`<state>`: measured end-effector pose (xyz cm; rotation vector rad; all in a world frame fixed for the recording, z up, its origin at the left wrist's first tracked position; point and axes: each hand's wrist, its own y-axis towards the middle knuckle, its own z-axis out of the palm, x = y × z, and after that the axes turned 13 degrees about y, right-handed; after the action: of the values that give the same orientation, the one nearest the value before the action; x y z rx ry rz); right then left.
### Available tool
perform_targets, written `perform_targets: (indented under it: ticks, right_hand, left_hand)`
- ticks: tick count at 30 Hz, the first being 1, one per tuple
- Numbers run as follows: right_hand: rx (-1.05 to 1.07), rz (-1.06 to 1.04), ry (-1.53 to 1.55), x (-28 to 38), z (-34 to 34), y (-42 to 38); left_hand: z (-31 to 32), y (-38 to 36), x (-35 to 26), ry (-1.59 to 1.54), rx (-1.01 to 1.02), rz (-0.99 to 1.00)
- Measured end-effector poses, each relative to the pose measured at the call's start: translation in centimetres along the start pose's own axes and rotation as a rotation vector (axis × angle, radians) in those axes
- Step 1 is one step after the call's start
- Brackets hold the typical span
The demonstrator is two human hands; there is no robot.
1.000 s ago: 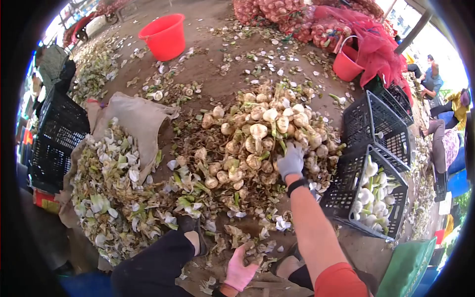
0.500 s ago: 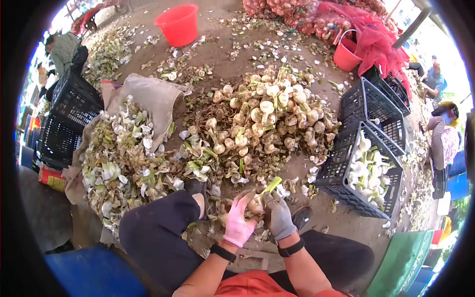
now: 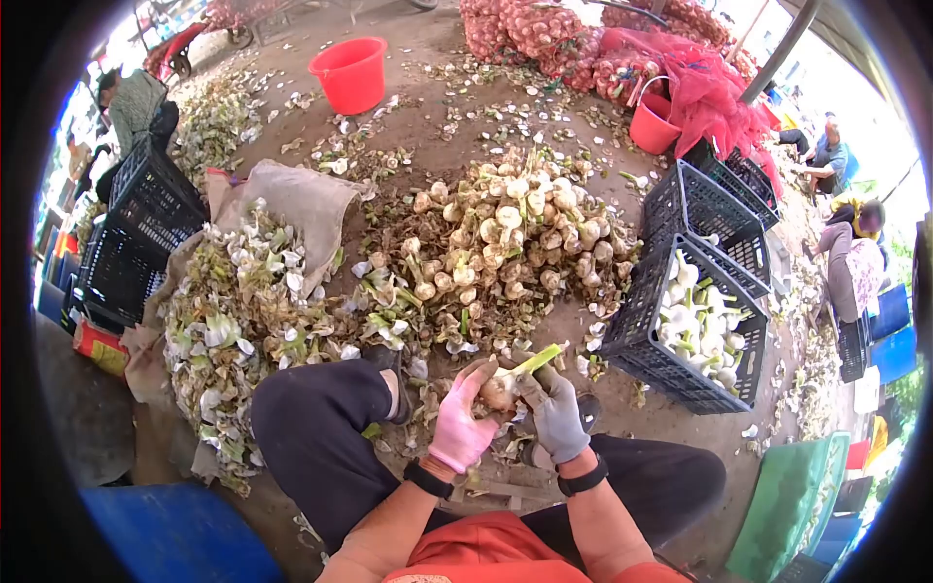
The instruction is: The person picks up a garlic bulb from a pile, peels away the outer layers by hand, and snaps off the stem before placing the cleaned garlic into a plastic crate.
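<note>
Between my two gloved hands is a garlic bulb (image 3: 499,392), brownish, its cut green stem pointing up and to the right. My left hand (image 3: 464,420), in a pink-and-white glove, grips the bulb from the left. My right hand (image 3: 554,416), in a grey glove, has its fingers closed around the stem side; its fingertips are partly hidden. Beyond them lies a large heap of untrimmed garlic (image 3: 505,233) with dry roots and leaves. A black crate (image 3: 632,345) to the right holds cleaned white garlic bulbs (image 3: 700,325) with green stems.
Peeled skins (image 3: 233,330) pile up on the left beside a cloth sack (image 3: 311,209). More black crates (image 3: 724,219) stand behind the filled one. Red buckets (image 3: 350,78) and net bags of garlic (image 3: 544,39) are farther back. Other people (image 3: 136,107) sit at both sides.
The view has shifted slightly. The garlic bulb has turned in my hands, and its stem now leans further right. Both hands keep hold of it.
</note>
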<state>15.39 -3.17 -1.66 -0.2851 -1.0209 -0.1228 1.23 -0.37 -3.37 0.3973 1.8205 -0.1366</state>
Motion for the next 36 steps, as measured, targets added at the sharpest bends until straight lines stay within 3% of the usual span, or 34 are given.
perform_targets:
  ticks: [5, 7, 8, 9, 11, 12, 15, 17, 20, 21, 23, 27, 29, 33, 34, 35, 36]
  right_hand:
    - [0.0, -0.178, -0.475, 0.0, -1.0, -0.7]
    - [-0.025, -0.197, -0.508, 0.1, -0.6, -0.9]
    - [-0.052, -0.218, -0.542, 0.3, -0.5, -1.1]
    - [-0.056, -0.217, -0.54, 0.6, -0.3, -1.2]
    - [-0.082, -0.188, -0.42, 1.2, 0.2, -1.4]
    - [-0.052, -0.175, -0.37, 0.8, -0.6, -1.5]
    - [0.002, 0.013, -0.297, 2.6, -1.0, -1.9]
    - [-0.052, 0.049, -0.264, 2.4, -1.4, -1.9]
    - [-0.097, 0.003, -0.271, 2.4, -1.1, -2.1]
    - [-0.059, -0.047, -0.352, 2.2, -1.2, -2.2]
    - [-0.022, -0.098, -0.428, 1.9, -1.1, -2.1]
    - [-0.028, -0.103, -0.437, 2.5, -1.1, -1.5]
    - [-0.143, -0.176, -0.59, 2.6, -2.6, -0.6]
    - [-0.372, -0.364, -1.0, -1.3, -9.3, 2.3]
    - [-0.304, -0.203, -1.11, -1.3, -10.4, 2.2]
    - [-0.296, -0.205, -1.109, -1.0, -9.7, 2.4]
    - [-0.15, -0.231, -0.928, -0.1, -8.2, 1.3]
  left_hand:
    - [-0.9, 0.1, 0.0, -0.296, 0.102, -0.17]
    - [-1.3, 0.1, 0.0, -0.771, 0.088, -0.331]
    - [-1.0, 0.0, -0.1, -0.808, 0.076, -0.325]
    - [-1.0, -0.1, 0.4, -0.806, 0.079, -0.327]
    - [-1.3, 0.1, 1.0, -1.01, 0.259, -0.604]
    - [-1.2, 0.4, 0.7, -1.005, 0.228, -0.687]
    - [-1.7, 0.5, 1.6, -1.168, 0.407, -0.743]
    - [-1.4, 0.4, 1.6, -1.123, 0.407, -0.748]
    - [-1.1, 0.0, 0.5, -0.705, 0.227, -0.466]
    - [-0.4, 0.4, -0.8, -0.529, 0.159, -0.485]
    - [0.0, -0.2, 1.0, -0.379, 0.151, -0.322]
    - [-0.5, 0.3, 1.4, -0.543, 0.243, -0.485]
    - [-0.8, 0.1, -0.5, -1.055, 0.401, -0.563]
    - [-0.8, -0.9, -1.6, -1.065, 0.49, -0.446]
    - [-0.8, -0.5, -1.5, -1.06, 0.493, -0.441]
    - [-0.9, -0.1, -1.3, -0.946, 0.441, -0.395]
    - [-0.8, -0.6, -1.1, -0.84, 0.389, -0.371]
